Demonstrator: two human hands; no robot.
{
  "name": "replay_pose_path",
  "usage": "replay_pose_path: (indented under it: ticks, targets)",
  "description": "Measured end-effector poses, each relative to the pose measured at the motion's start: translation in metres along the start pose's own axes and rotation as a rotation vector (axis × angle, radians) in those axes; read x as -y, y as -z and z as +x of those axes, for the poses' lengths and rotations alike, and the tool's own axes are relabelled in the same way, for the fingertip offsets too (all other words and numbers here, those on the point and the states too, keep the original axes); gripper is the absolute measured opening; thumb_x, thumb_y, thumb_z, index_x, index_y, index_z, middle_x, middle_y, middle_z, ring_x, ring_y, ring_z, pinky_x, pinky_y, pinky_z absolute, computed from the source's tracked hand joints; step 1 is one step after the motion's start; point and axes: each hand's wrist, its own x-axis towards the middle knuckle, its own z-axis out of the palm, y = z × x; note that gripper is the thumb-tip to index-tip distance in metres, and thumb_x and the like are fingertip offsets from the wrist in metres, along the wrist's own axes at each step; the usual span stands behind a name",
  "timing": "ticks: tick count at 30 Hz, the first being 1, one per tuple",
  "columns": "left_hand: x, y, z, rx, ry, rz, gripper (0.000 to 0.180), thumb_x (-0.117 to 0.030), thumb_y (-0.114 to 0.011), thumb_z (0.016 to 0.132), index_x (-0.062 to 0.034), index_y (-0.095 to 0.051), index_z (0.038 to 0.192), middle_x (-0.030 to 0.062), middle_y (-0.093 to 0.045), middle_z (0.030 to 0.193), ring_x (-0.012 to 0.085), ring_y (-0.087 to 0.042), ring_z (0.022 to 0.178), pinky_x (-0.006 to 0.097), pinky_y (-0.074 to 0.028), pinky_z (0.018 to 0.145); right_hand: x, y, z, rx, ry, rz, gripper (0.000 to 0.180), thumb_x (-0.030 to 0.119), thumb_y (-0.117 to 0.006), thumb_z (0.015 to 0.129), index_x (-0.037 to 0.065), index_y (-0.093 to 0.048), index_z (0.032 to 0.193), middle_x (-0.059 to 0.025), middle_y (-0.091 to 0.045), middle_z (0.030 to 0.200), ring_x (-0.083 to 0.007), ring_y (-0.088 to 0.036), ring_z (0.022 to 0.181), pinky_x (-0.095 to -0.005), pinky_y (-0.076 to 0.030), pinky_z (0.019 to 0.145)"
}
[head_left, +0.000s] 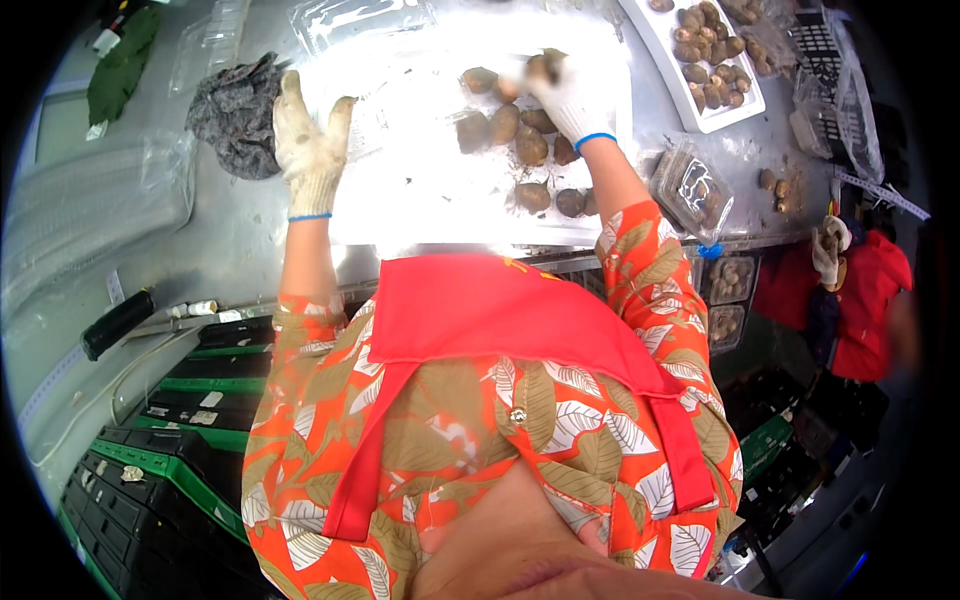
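In a white work glove, my left hand (pixel 310 150) lies at the left side of a brightly lit white tray (pixel 400 205). Its fingers are stretched, the thumb stands apart, and it holds nothing. Beside it is a crumpled dark grey cloth (pixel 235 115). My right hand (pixel 568 100), also gloved and smeared by motion, is at the tray's far right with its fingers around a brown taro (pixel 545 67). Several more round taros (pixel 531 146) lie loosely grouped on the tray, in front of and left of that hand. Glare washes out part of the tray.
A second white tray (pixel 712 120) of small taros stands at the far right. Near it are a clear packed box (pixel 692 190) and a black crate (pixel 822 60). A clear plastic container (pixel 350 22) lies at the back. Dark green-edged crates (pixel 160 480) stand lower left. A co-worker in red (pixel 865 300) is at right.
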Motion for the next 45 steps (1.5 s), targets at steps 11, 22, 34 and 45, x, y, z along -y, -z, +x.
replay_pose_path:
  ticks: [11,22,34,45]
  targets:
    - [-0.043,0.019,-0.020,0.096,-0.616,-0.014,0.021,-0.015,-0.079,0.075,-0.0079,-0.070,0.093,0.0126,-0.067,0.112,0.0405,-0.058,0.116,0.053,-0.042,0.104,-0.062,-0.022,-0.008,0.395,0.114,2.069,0.060,0.027,-0.059,0.095,-0.003,-0.042,0.144,-0.0272,-0.054,0.132,-0.0315,-0.059,0.104,-0.0424,-0.056,0.083]
    - [-0.036,0.008,-0.050,0.105,-0.554,0.006,0.015,-0.011,-0.077,0.073,-0.0069,-0.071,0.086,0.0142,-0.067,0.113,0.0416,-0.056,0.120,0.056,-0.039,0.107,-0.041,0.002,-0.032,0.611,0.321,2.200,0.069,0.036,-0.064,0.096,0.003,-0.036,0.150,-0.0257,-0.050,0.138,-0.0303,-0.060,0.103,-0.0389,-0.054,0.081]
    - [-0.025,0.004,-0.063,0.062,-0.449,-0.003,0.014,-0.017,-0.074,0.077,-0.0062,-0.073,0.088,0.0154,-0.068,0.115,0.0428,-0.054,0.121,0.058,-0.035,0.108,-0.012,-0.006,-0.044,0.382,0.113,1.679,0.046,0.015,-0.070,0.091,-0.003,-0.050,0.128,-0.0141,-0.060,0.108,-0.0199,-0.063,0.090,-0.0330,-0.054,0.072]
    - [-0.022,0.000,-0.066,0.048,-0.424,0.033,0.012,-0.018,-0.076,0.080,-0.0091,-0.073,0.087,0.0128,-0.068,0.117,0.0419,-0.056,0.122,0.055,-0.038,0.108,0.067,-0.011,-0.046,0.445,0.058,1.040,0.057,0.034,-0.064,0.099,-0.003,-0.053,0.141,-0.0154,-0.065,0.118,-0.0173,-0.067,0.085,-0.0301,-0.061,0.070]
